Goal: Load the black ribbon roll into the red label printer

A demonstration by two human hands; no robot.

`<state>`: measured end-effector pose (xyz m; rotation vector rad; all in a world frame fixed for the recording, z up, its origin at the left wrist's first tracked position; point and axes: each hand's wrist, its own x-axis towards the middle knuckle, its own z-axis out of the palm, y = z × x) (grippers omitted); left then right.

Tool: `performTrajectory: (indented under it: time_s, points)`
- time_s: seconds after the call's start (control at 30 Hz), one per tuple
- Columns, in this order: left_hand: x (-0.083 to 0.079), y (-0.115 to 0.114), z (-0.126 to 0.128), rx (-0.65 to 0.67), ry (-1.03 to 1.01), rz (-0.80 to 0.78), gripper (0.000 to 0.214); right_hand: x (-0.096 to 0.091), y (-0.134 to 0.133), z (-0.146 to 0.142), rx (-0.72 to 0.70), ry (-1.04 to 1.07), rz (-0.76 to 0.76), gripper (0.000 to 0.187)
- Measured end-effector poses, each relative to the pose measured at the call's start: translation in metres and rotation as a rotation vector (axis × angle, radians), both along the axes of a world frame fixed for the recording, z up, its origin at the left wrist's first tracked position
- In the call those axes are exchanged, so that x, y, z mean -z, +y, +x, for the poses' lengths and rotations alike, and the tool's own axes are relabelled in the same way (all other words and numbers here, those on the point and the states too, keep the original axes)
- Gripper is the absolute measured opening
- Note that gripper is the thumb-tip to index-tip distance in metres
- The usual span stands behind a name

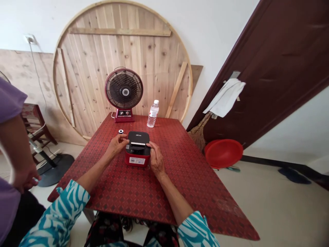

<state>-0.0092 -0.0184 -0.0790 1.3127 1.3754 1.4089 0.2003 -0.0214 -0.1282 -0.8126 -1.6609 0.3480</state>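
A small red appliance with a black lid (138, 146) stands in the middle of the red patterned table (180, 171). My left hand (117, 143) touches its left side, fingers curled against the lid's edge. On the right side rests my right hand (156, 158), fingers pressed to the body near the front. Both hands hold the appliance between them. A small black and white ring-shaped part (120, 131) lies on the table just behind my left hand.
A red table fan (124, 94) and a water bottle (153, 114) stand at the table's far edge. A round wooden board leans on the wall behind. Another person's arm (17, 151) is at left. A red basin (223, 153), broom and dark door are at right.
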Motion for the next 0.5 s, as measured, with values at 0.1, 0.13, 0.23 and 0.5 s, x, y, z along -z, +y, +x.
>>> performTrajectory:
  time_s: [0.1,0.13,0.23,0.5]
  points:
    - [-0.004,0.002,0.001,0.000,-0.054,-0.106,0.039,0.001,0.001,0.000,0.006,-0.009,0.030,0.034]
    - [-0.005,0.002,0.001,-0.002,-0.069,-0.143,0.038,0.001,0.002,0.000,0.017,-0.013,0.040,0.034]
    - [-0.007,0.006,0.005,-0.013,-0.100,-0.239,0.036,-0.001,0.004,0.001,0.071,-0.042,0.074,0.033]
    - [-0.008,0.012,0.010,0.035,-0.179,-0.269,0.044,0.000,0.002,0.008,0.025,-0.141,0.137,0.035]
